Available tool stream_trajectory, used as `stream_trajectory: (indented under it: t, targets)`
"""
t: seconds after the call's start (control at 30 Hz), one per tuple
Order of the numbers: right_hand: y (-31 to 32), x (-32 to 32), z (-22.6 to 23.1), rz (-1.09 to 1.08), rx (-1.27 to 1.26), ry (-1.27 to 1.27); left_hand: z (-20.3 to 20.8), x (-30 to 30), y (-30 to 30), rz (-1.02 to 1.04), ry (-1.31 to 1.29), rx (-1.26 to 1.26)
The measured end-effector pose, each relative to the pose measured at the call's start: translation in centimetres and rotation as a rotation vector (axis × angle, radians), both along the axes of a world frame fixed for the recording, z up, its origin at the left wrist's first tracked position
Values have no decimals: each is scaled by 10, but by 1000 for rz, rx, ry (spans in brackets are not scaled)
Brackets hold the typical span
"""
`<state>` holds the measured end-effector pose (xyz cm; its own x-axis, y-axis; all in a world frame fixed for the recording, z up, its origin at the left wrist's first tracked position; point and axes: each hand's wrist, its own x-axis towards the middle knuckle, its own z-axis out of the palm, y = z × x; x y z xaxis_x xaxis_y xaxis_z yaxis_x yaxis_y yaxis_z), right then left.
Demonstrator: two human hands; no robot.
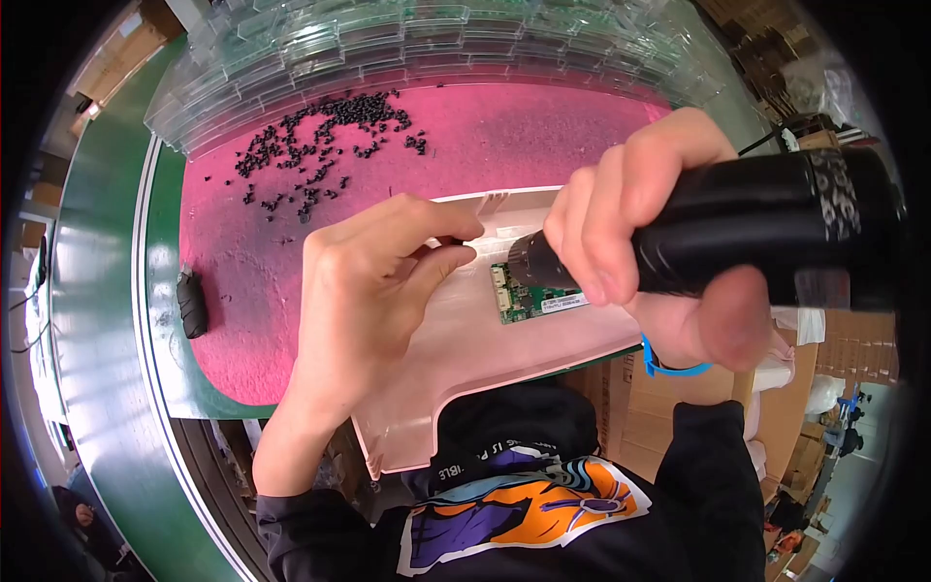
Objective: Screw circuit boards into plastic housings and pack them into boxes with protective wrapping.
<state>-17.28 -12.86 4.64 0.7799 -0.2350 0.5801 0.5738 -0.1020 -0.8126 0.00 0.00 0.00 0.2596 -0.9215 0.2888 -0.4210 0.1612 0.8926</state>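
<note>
Right hand (pixel 630 209): I see it wrapped round the black driver (pixel 742 223) — nose over the board!
Left hand (pixel 364 276): fingertips nearly meeting; holding anything? Can't tell.
Board (pixel 519 303): inside the pink panel (pixel 446 339).

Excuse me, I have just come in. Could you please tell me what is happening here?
A person is working over a pale pink plastic panel with a green circuit board in it. The right hand grips a black power tool, its nose above the board; contact cannot be judged. The left hand is near the nose, thumb and forefinger close together; what they hold is unclear. Beyond, small black pieces lie scattered on a pink mat.
</note>
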Motion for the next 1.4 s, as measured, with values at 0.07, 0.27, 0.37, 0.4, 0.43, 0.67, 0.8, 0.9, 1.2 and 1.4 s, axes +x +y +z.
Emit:
stream_trajectory:
  t: [0.07,0.27,0.37,0.4,0.43,0.67,0.8,0.9,1.2,1.4]
  targets:
    - [9,3,5,-72,36,101,-7,1,-2,-18,2,-41]
    - [18,6,15,-261,119,348,-3,-1,0,-8,-33,-19]
    - [8,1,20,-155,52,384,2,1,3,-51,-56,37]
    - [14,1,18,-152,48,380,3,1,3,-48,-60,34]
    - [23,-1,15,-249,100,300,4,1,4,-71,-47,64]
    - [18,-15,29,-72,113,-125,6,1,1,-225,121,138]
    - [17,-18,29,-52,74,-160,9,1,1,-259,277,173]
    - [13,-18,29,-29,32,-168,10,2,2,-249,364,214]
    - [1,-20,26,34,-100,-180,15,5,1,-289,424,260]
    - [0,-26,27,69,-104,-146,14,1,0,-286,492,275]
